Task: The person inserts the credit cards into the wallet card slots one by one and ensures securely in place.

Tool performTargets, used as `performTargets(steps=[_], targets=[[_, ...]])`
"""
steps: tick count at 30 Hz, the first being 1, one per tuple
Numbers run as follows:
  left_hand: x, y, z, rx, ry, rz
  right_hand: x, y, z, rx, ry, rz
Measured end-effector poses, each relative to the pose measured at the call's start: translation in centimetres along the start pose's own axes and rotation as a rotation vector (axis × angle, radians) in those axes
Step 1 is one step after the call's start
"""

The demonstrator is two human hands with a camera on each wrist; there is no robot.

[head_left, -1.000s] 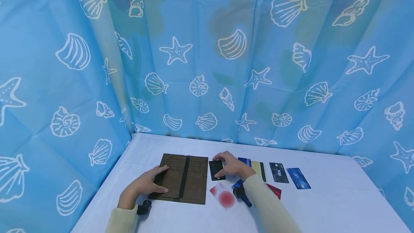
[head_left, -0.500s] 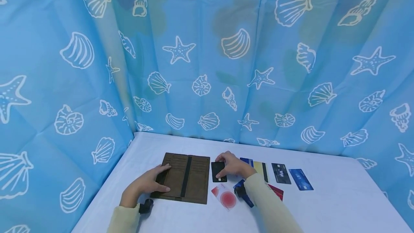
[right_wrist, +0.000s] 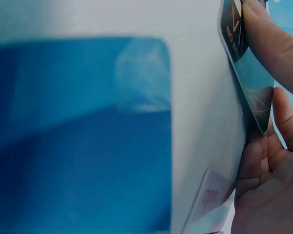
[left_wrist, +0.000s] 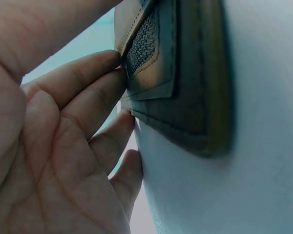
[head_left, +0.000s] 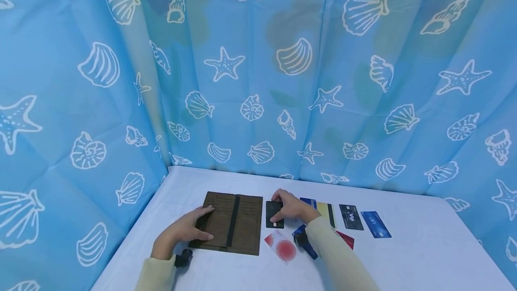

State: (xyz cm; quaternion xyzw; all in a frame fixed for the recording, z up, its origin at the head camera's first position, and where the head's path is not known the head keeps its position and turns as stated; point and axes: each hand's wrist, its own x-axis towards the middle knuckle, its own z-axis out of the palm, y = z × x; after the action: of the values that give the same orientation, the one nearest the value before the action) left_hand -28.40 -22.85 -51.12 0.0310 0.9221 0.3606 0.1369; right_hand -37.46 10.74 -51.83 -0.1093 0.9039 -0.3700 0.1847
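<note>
An open brown wallet [head_left: 246, 228] with card slots and a dark strap down its middle lies on the table. My left hand [head_left: 183, 228] rests at its left side, fingers extended, the fingertips touching the wallet's edge [left_wrist: 190, 112] in the left wrist view. Just right of the wallet, my right hand [head_left: 291, 206] pinches a black card [head_left: 273, 212] between thumb and fingers. In the right wrist view the right hand [right_wrist: 273, 161] has its thumb on the face of the dark card [right_wrist: 254, 83], which looks tilted there.
Nearer me lies a white card with a red circle [head_left: 285, 249], beside a blue card [head_left: 310, 249]. Right of the hand are a yellow-and-blue card [head_left: 323, 210], a partly covered red card [head_left: 345, 239], a black VIP card [head_left: 351, 217] and a blue card [head_left: 375, 224]. A patterned curtain [head_left: 258, 80] stands behind.
The view has shifted slightly. The black card and right hand have moved very little relative to the wallet; the left hand has kept its place on it.
</note>
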Motion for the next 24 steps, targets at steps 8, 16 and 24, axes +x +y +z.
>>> performTargets(steps=[8, 16, 24], targets=[[0.3, -0.2, 0.3, 0.019, -0.001, 0.007, 0.2, -0.3, 0.0, -0.133, 0.013, -0.018], [0.2, -0.2, 0.6, -0.001, -0.01, 0.013, -0.5, -0.7, 0.1, -0.15, 0.134, -0.112], [-0.1, -0.1, 0.0, 0.011, -0.004, 0.008, -0.5, -1.2, 0.6, -0.117, 0.26, -0.099]])
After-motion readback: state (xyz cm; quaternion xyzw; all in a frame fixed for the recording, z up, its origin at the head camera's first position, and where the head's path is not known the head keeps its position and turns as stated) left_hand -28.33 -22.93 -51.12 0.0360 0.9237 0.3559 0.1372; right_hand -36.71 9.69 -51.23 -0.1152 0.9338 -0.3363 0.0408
